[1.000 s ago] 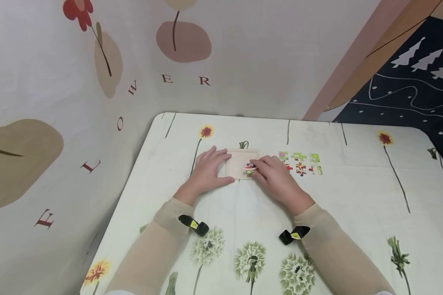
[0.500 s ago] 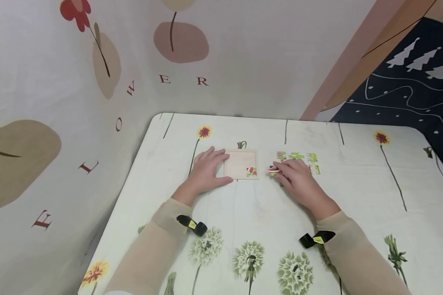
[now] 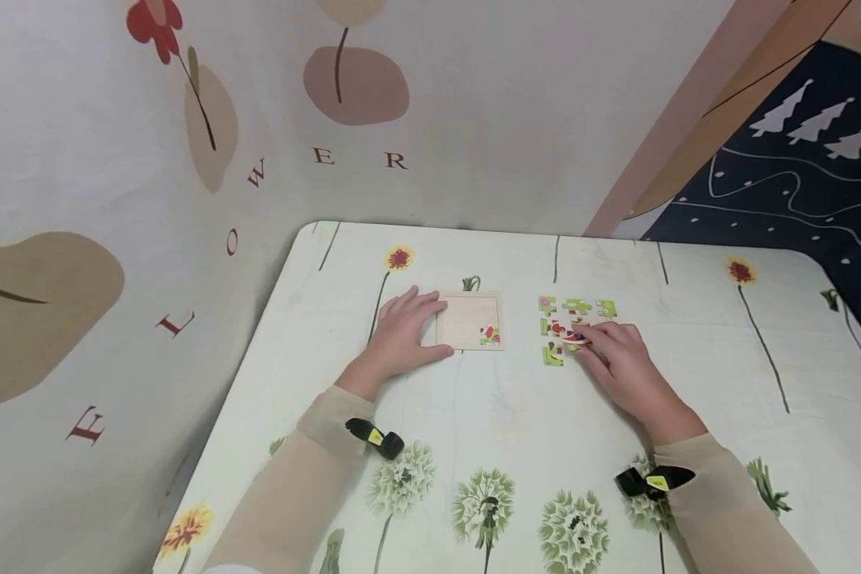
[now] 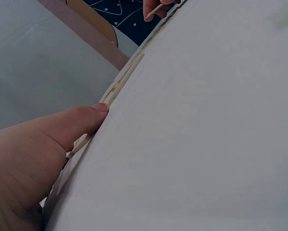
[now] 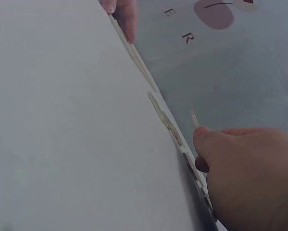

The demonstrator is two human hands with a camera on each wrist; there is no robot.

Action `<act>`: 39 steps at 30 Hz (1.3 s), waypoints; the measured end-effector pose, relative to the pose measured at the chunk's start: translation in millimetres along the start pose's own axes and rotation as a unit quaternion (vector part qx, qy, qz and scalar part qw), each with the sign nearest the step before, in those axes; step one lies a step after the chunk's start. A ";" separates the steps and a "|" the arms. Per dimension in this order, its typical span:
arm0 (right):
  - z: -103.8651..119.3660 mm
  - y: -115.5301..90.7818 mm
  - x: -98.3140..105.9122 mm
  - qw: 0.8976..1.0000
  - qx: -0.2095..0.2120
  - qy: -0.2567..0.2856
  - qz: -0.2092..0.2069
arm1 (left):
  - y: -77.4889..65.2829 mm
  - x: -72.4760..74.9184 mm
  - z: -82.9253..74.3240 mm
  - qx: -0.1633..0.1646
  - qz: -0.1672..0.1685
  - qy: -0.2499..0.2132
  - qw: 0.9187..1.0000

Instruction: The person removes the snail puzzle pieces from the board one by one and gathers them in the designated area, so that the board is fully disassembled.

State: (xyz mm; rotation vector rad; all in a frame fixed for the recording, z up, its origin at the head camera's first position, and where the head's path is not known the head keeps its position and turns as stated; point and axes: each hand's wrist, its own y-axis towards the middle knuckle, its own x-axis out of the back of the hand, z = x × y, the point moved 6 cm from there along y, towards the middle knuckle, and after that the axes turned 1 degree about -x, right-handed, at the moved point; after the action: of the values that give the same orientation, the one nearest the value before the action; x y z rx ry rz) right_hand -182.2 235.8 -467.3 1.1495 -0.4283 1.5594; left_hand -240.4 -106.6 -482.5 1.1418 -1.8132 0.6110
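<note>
My left hand (image 3: 402, 331) rests at the left side of a shallow square wooden puzzle tray (image 3: 458, 320), its fingers spread. In the left wrist view the thumb (image 4: 93, 113) presses on the tray's near edge. One jigsaw piece (image 3: 490, 335), red and green, lies in the tray's near right corner. My right hand (image 3: 627, 379) pinches another jigsaw piece (image 3: 574, 339), red, white and blue, between thumb and fingers, above the loose pieces. From the right wrist that held piece (image 5: 195, 118) shows edge-on, raised off the table.
Several loose jigsaw pieces (image 3: 577, 305) lie right of the tray, some hidden behind my right hand. One piece (image 3: 553, 355) lies nearer to me. A floral cloth (image 3: 516, 414) covers the table, and a printed curtain (image 3: 502, 159) hangs behind it.
My right hand has moved rightward from over the tray to the loose pieces, carrying the pinched piece. The corner piece and the near loose piece have come into sight. My left hand stays put.
</note>
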 end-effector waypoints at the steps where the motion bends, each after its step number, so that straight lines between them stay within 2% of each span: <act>1: -1.5 -2.4 0.6 1.000 -0.001 -0.002 0.002 | 0.3 -0.7 0.2 0.000 0.000 0.000 1.000; 7: -8.5 -14.3 4.6 1.000 0.001 -0.014 0.002 | 1.5 -3.0 1.6 0.000 0.001 0.004 1.000; 15: -9.5 -19.5 4.7 1.000 0.005 -0.016 0.006 | -0.4 -2.7 2.6 0.002 0.000 -0.001 1.000; 20: -10.3 -23.5 6.7 1.000 -0.010 -0.012 0.006 | 0.2 -3.1 2.9 0.003 0.001 0.001 1.000; 39: -9.5 -20.1 6.3 1.000 -0.017 0.016 0.005 | -0.1 -1.3 2.4 0.003 -0.001 0.002 1.000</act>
State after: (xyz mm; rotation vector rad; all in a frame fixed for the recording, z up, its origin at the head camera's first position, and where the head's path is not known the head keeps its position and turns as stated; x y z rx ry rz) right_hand -167.9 253.3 -472.4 1.0960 -0.4388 1.5715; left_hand -241.1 -107.9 -484.9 1.1444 -1.8082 0.6175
